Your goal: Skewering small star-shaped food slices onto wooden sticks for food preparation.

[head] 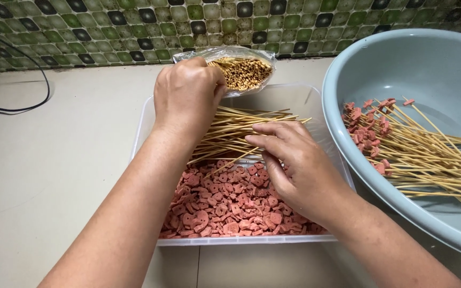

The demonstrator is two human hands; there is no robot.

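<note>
My left hand [188, 93] reaches over a clear plastic tub [144, 109] and grips the mouth of a clear bag of bamboo skewers [245, 72] at the tub's far edge. My right hand [289, 160] rests low in the tub, its fingers pinching a loose bamboo skewer [225, 162] that lies across the pile. More loose skewers [241, 125] fan out in the far half of the tub. Several small reddish-pink sausage slices [230, 205] fill the near half.
A large pale blue basin [428, 58] stands to the right and holds several skewers with sausage slices threaded on them [401, 144]. A black cable [22, 80] loops on the beige counter at far left. A green and black tiled wall [108, 26] runs behind.
</note>
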